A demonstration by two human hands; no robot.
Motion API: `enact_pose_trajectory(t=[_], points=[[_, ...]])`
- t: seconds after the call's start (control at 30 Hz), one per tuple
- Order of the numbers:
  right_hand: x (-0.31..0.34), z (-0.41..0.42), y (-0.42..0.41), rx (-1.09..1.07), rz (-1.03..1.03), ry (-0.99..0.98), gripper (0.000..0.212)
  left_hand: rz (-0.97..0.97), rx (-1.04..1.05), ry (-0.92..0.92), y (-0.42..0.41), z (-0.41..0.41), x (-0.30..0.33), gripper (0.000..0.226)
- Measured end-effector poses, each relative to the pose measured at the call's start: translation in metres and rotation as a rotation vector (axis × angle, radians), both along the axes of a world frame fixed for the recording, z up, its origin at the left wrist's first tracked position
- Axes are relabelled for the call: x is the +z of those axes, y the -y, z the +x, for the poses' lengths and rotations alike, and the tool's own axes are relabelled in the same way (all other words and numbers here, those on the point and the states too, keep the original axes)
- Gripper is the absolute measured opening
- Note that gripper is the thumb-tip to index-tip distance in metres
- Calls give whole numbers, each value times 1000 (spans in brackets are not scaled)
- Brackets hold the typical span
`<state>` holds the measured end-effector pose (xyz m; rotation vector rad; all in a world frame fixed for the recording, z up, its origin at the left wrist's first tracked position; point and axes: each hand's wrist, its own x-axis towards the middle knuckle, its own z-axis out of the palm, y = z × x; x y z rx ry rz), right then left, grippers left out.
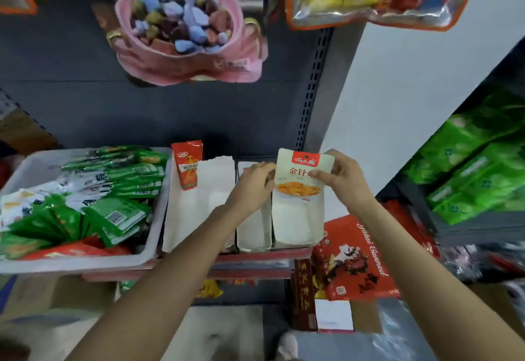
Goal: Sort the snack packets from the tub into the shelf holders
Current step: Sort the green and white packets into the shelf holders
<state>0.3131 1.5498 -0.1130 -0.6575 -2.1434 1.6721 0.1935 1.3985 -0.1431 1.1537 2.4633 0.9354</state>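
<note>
White packet (301,173) stood in the rightmost holder (297,227), right hand (345,174) pinching its top edge, left hand (254,181) loosely open beside it

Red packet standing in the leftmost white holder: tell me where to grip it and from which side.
Pinch the red packet by its flat top edge, coming from above. It stands upright against the back of the white holder, its top exposed and its lower part behind the holder wall.
</note>
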Motion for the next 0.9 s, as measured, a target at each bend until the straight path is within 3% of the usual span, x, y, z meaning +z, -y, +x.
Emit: enact_pose_trajectory(t=[0.17,0.57,0.73,0.9], points=[[-21,-2,-11,140,197,95,30,28,49,88,-3,0,-3,23],[-36,0,-17,307,500,183,18,-2,58,21,-17,3,-2,25],[-43,-3,-18,221,847,132,23,-34,35,5,-18,-2,-1,26],[-42,-11,-22,170,840,134,17,-48,14,-34,-22,-1,-3,28]])
